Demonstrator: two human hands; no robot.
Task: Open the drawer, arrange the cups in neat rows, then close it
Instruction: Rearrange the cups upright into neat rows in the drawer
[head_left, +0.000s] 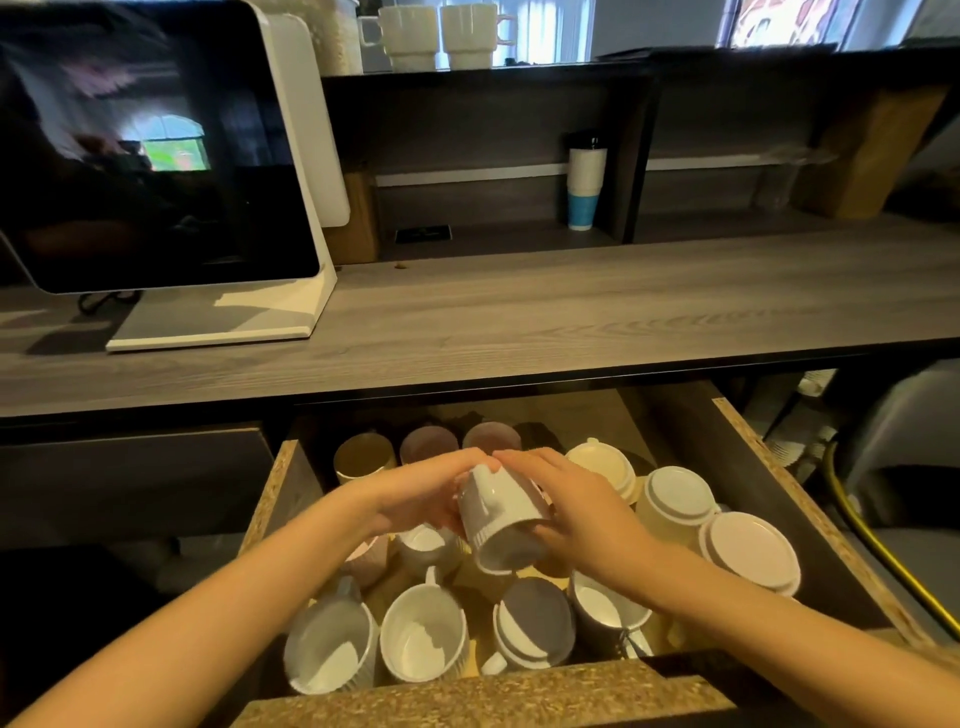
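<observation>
The drawer (779, 499) stands pulled open below the counter, full of cups. Both hands hold one white ribbed mug (501, 525) above the drawer's middle, tilted with its mouth toward me and its handle up. My left hand (421, 499) cups its left side and my right hand (576, 509) grips its right side. Beneath it, several white mugs (423, 631) lie with their mouths facing up near the front. A grey cup (535, 621) lies on its side. Upside-down cups (748, 551) stand along the right, and brownish cups (428, 444) sit in a row at the back.
A grey wooden counter (571, 312) runs above the drawer, with a white-framed screen (156, 156) on its left. A stack of paper cups (584, 182) stands in a shelf niche, two white mugs (436, 36) on top. A yellow hose (872, 540) hangs right of the drawer.
</observation>
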